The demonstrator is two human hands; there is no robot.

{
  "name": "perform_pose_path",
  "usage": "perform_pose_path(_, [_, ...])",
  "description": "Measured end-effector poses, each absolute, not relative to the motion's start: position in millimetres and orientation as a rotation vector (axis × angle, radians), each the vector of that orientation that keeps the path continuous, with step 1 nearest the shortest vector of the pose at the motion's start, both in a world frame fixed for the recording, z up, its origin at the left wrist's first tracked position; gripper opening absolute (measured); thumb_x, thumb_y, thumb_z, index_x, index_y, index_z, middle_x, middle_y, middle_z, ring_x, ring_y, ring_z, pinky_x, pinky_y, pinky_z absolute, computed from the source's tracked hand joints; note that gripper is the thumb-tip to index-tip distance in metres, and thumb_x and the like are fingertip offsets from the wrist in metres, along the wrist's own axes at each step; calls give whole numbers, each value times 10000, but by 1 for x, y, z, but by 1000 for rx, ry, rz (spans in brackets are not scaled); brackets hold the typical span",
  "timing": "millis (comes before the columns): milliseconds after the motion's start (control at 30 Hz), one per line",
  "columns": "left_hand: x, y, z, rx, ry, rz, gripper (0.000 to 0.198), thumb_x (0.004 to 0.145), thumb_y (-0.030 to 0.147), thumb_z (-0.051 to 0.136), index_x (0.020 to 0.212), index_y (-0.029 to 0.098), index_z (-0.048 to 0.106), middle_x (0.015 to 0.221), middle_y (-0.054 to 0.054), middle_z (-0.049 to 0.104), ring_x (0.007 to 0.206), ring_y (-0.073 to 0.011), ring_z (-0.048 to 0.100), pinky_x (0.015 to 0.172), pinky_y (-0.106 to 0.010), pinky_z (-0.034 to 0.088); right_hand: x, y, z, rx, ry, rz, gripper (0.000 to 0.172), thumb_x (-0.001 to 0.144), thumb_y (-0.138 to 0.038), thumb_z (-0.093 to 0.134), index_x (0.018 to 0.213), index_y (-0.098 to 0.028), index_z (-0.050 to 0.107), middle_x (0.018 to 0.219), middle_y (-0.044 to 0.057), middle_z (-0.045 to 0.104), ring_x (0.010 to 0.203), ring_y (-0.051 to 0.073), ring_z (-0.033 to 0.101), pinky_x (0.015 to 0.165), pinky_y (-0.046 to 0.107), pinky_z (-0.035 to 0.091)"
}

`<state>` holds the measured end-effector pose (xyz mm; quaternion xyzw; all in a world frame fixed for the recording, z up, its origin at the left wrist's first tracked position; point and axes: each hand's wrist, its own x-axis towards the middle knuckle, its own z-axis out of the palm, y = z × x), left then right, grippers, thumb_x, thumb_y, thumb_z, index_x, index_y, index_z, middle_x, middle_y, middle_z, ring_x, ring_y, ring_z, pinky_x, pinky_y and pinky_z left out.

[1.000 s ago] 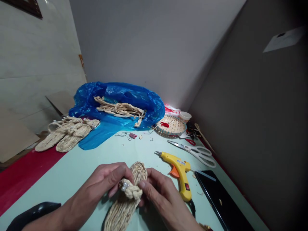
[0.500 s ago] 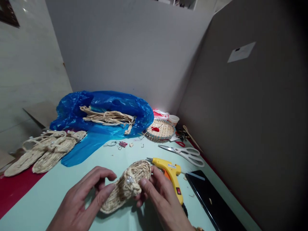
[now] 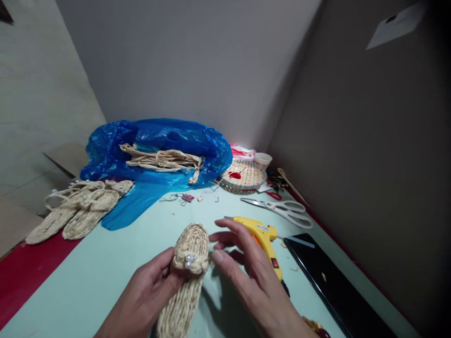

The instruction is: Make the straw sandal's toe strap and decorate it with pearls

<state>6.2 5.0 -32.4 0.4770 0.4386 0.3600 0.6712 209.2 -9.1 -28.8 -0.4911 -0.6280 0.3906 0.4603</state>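
Observation:
A small woven straw slipper (image 3: 183, 300) with a braided strap and a few pearl beads (image 3: 190, 261) stands tilted near the front of the table. My left hand (image 3: 151, 286) grips its left side at the strap, thumb on top. Just right of the slipper, my right hand (image 3: 246, 267) is apart from it, fingers spread and holding nothing. Behind the right hand lies a yellow glue gun (image 3: 262, 232) with a glue stick poking from its back, partly hidden by the fingers.
Scissors (image 3: 282, 209), a black tablet-like slab (image 3: 338, 286) and a round woven basket (image 3: 246, 178) are on the right. A blue plastic bag (image 3: 148, 131) holds a bundle of dried straw (image 3: 162, 159) at the back. More straw sandals (image 3: 91, 209) lie left. Grey partitions close off the back and right.
The slipper has turned more upright, its toe pointing away from me. My left hand has taken hold of it; my right hand has let go and opened. The view has shifted slightly.

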Motion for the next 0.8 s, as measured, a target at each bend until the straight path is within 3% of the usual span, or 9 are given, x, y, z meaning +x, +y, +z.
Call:
perform_pose_path(100, [8, 3, -38, 1064, 1027, 862, 416, 878, 530, 751, 1220, 294, 753, 1216, -37, 809, 1166, -285, 709, 912, -286, 589, 209, -15, -25, -1193, -1771, 611, 400, 952, -332, 706, 1320, -304, 551, 1273, 37, 664, 1134, 199, 637, 947, 312, 544])
perform_pose_path(200, [8, 2, -43, 1079, 1019, 824, 441, 867, 498, 774, 1245, 275, 741, 1221, -54, 808, 1165, -306, 712, 885, -292, 600, 205, -19, -21, -1077, -1893, 413, 364, 910, -269, 767, 1225, -235, 589, 1146, 30, 700, 1038, 186, 649, 915, 284, 540])
perform_pose_path(267, [7, 2, -44, 1075, 1011, 798, 432, 842, 437, 814, 1237, 276, 750, 1219, -48, 809, 1180, -313, 705, 894, -290, 596, 203, -18, -21, -1008, -1913, 342, 243, 926, -207, 730, 1142, -183, 622, 1027, 37, 718, 932, 180, 654, 852, 286, 538])
perform_pose_path(367, [5, 4, -45, 1065, 987, 771, 408, 824, 373, 836, 1218, 292, 767, 1207, -29, 817, 1201, -301, 698, 930, -278, 582, 203, -14, -21, -921, -1969, 312, 125, 950, -108, 627, 1071, -126, 655, 925, 56, 726, 829, 175, 645, 786, 302, 522])
perform_pose_path(567, [1, 8, -48, 1068, 953, 753, 446, 892, 456, 764, 1300, 280, 724, 1256, -65, 804, 1217, -308, 701, 1003, -355, 575, 206, -11, -20, -954, -1951, 399, 161, 958, -83, 588, 1084, -96, 685, 929, 68, 739, 821, 165, 647, 770, 286, 524])
perform_pose_path(800, [8, 4, -40, 876, 890, 836, 491, 807, 419, 852, 1274, 315, 743, 1288, -21, 796, 1301, -341, 646, 1050, -380, 540, 209, -9, -27, -925, -1947, 404, 193, 945, -81, 583, 1115, -120, 666, 987, 75, 748, 875, 171, 680, 810, 290, 551])
